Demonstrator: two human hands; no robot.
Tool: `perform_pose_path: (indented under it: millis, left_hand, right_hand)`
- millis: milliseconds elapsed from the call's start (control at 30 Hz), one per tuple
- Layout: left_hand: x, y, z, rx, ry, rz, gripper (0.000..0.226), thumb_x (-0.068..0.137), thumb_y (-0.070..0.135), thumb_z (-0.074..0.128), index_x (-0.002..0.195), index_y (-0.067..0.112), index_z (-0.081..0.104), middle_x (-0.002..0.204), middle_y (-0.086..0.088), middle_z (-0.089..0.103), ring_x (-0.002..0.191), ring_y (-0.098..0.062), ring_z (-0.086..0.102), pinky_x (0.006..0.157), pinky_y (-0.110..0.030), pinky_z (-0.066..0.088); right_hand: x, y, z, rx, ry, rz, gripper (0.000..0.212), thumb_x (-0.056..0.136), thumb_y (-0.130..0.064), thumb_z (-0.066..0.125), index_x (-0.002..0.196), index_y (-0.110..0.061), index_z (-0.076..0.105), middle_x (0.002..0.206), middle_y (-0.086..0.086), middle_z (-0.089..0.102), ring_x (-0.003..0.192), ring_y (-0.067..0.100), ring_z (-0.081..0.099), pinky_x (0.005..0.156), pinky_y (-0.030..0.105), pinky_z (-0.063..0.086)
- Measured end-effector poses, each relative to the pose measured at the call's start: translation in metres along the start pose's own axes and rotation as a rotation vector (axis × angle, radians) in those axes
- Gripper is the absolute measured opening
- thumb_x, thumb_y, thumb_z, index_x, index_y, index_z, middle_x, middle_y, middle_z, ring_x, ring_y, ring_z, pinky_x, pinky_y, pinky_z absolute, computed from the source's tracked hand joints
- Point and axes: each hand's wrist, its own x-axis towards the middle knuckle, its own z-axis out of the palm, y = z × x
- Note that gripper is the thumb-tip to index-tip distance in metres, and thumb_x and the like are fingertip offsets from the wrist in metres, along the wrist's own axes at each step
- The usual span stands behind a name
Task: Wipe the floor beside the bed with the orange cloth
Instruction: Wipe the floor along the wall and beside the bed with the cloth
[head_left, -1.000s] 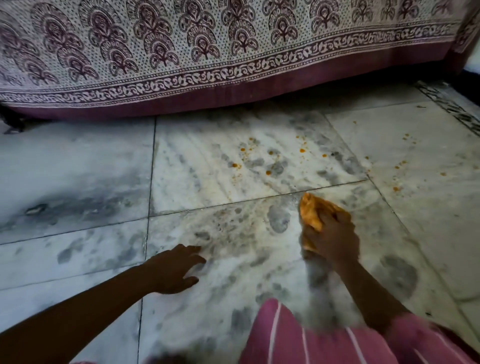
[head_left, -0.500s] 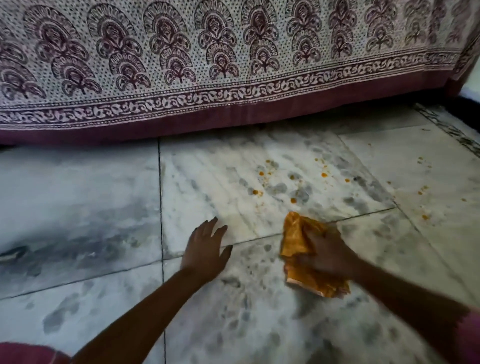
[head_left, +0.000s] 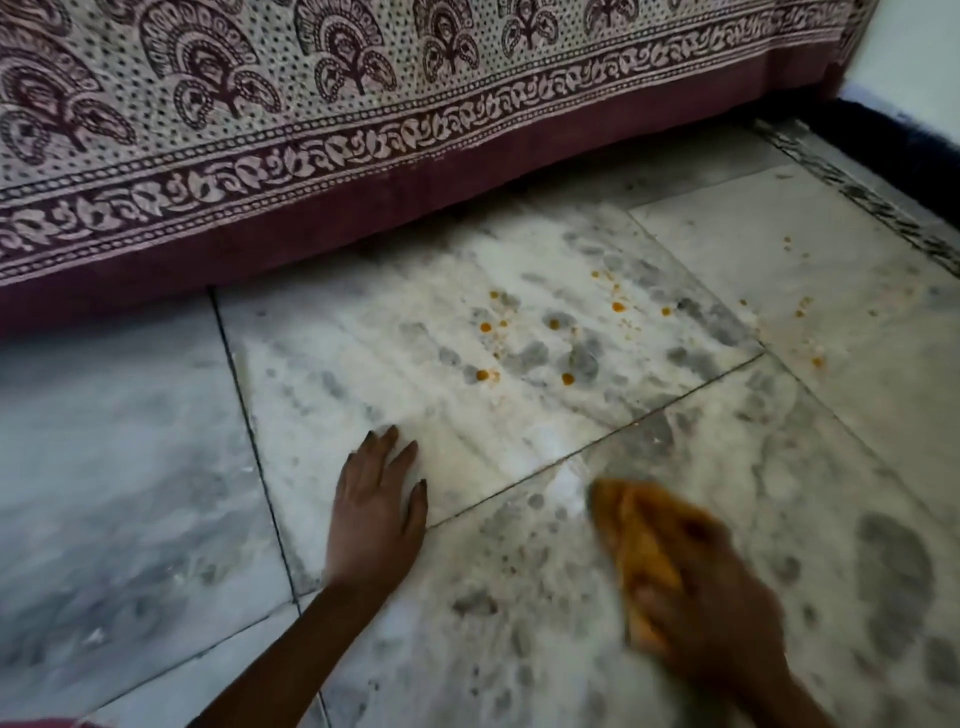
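Note:
The orange cloth (head_left: 631, 540) lies bunched on the grey-veined marble floor (head_left: 130, 467), low and right of centre. My right hand (head_left: 722, 618) presses down on its near part and grips it; both are motion-blurred. My left hand (head_left: 376, 506) rests flat on the floor to the left of the cloth, fingers spread, holding nothing. Small orange spots (head_left: 567, 378) dot the tile beyond the cloth, toward the bed (head_left: 311, 130), which is draped in a maroon and cream printed cover.
The bed cover hangs almost to the floor across the whole top of the view. More orange specks (head_left: 800, 312) lie on the tile to the right. A dark patterned floor border (head_left: 857, 197) and a dark skirting (head_left: 914, 145) run along the right wall.
My right hand has drawn the cloth back toward me and to the right. My left hand has settled flatter on the tile. The view has shifted closer to the bed.

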Motion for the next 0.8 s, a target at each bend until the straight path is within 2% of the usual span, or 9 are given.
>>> perform_pose_path:
  millis: [100, 167, 267, 333, 400, 467, 600, 700, 800]
  left_hand:
    - [-0.002, -0.010, -0.003, 0.008, -0.038, 0.036, 0.050, 0.089, 0.035, 0.034, 0.129, 0.010, 0.052, 0.142, -0.010, 0.042, 0.133, -0.023, 0.031, 0.107, -0.044, 0.032]
    - [0.000, -0.012, -0.006, 0.011, -0.029, 0.028, 0.049, 0.090, 0.033, 0.033, 0.128, 0.010, 0.052, 0.141, -0.009, 0.044, 0.133, -0.021, 0.031, 0.108, -0.040, 0.030]
    - [0.004, -0.013, -0.010, 0.007, 0.019, -0.014, 0.048, 0.091, 0.031, 0.031, 0.125, 0.007, 0.055, 0.137, -0.011, 0.048, 0.130, -0.025, 0.036, 0.107, -0.044, 0.031]
    - [0.008, -0.018, -0.013, 0.003, 0.047, -0.054, 0.050, 0.091, 0.032, 0.030, 0.123, 0.004, 0.057, 0.136, -0.013, 0.049, 0.129, -0.029, 0.039, 0.106, -0.048, 0.032]
    - [0.013, -0.025, -0.016, -0.001, 0.054, -0.079, 0.052, 0.090, 0.034, 0.030, 0.122, 0.003, 0.057, 0.136, -0.014, 0.049, 0.129, -0.030, 0.039, 0.105, -0.050, 0.034]
    - [0.011, -0.030, -0.018, 0.008, 0.036, -0.069, 0.053, 0.090, 0.036, 0.029, 0.125, 0.005, 0.055, 0.138, -0.013, 0.047, 0.131, -0.028, 0.036, 0.107, -0.048, 0.032]
    - [0.000, -0.035, -0.019, 0.042, -0.001, -0.013, 0.052, 0.091, 0.036, 0.029, 0.129, 0.009, 0.052, 0.142, -0.010, 0.043, 0.134, -0.023, 0.030, 0.111, -0.038, 0.019]
    - [-0.002, -0.035, -0.023, 0.020, -0.003, -0.009, 0.051, 0.092, 0.036, 0.028, 0.127, 0.008, 0.054, 0.140, -0.010, 0.045, 0.133, -0.023, 0.032, 0.111, -0.035, 0.019]
    - [-0.001, -0.035, -0.027, -0.040, 0.033, -0.075, 0.053, 0.091, 0.036, 0.027, 0.124, 0.006, 0.056, 0.136, -0.012, 0.049, 0.130, -0.027, 0.037, 0.108, -0.041, 0.029]
  right_hand:
    - [0.088, -0.035, 0.005, -0.031, 0.175, 0.281, 0.061, 0.073, -0.060, 0.059, 0.126, -0.033, 0.047, 0.129, 0.007, 0.046, 0.105, 0.028, 0.056, 0.079, 0.035, 0.045]
    - [0.107, -0.098, 0.014, 0.002, 0.150, 0.262, 0.061, 0.074, -0.054, 0.060, 0.131, -0.035, 0.046, 0.133, 0.010, 0.037, 0.109, 0.031, 0.052, 0.086, 0.038, 0.045]
    - [0.053, -0.160, 0.037, 0.080, 0.068, -0.028, 0.062, 0.072, -0.056, 0.043, 0.133, -0.045, 0.038, 0.141, 0.004, 0.033, 0.113, 0.027, 0.052, 0.078, 0.038, 0.051]
    - [-0.002, -0.141, 0.042, 0.154, 0.026, -0.178, 0.068, 0.068, -0.058, 0.044, 0.134, -0.059, 0.028, 0.143, -0.008, 0.039, 0.115, 0.016, 0.054, 0.071, 0.035, 0.057]
    - [-0.032, -0.091, 0.033, 0.085, 0.009, -0.142, 0.069, 0.065, -0.056, 0.053, 0.129, -0.064, 0.032, 0.139, -0.028, 0.037, 0.115, 0.001, 0.049, 0.079, 0.029, 0.055]
    - [-0.023, -0.039, 0.014, 0.039, -0.002, -0.040, 0.062, 0.069, -0.056, 0.055, 0.128, -0.059, 0.037, 0.136, -0.037, 0.029, 0.123, -0.002, 0.040, 0.092, 0.025, 0.046]
    - [0.084, -0.053, 0.004, -0.033, 0.223, 0.072, 0.057, 0.078, -0.054, 0.055, 0.133, -0.045, 0.043, 0.144, -0.011, 0.032, 0.129, 0.018, 0.040, 0.095, 0.031, 0.036]
    - [0.119, -0.137, 0.022, 0.036, 0.150, 0.208, 0.058, 0.073, -0.048, 0.064, 0.128, -0.035, 0.049, 0.133, 0.010, 0.037, 0.114, 0.033, 0.049, 0.085, 0.038, 0.046]
    - [0.059, -0.193, 0.048, 0.052, 0.050, -0.131, 0.059, 0.068, -0.056, 0.053, 0.124, -0.040, 0.046, 0.128, 0.007, 0.039, 0.103, 0.029, 0.056, 0.070, 0.033, 0.052]
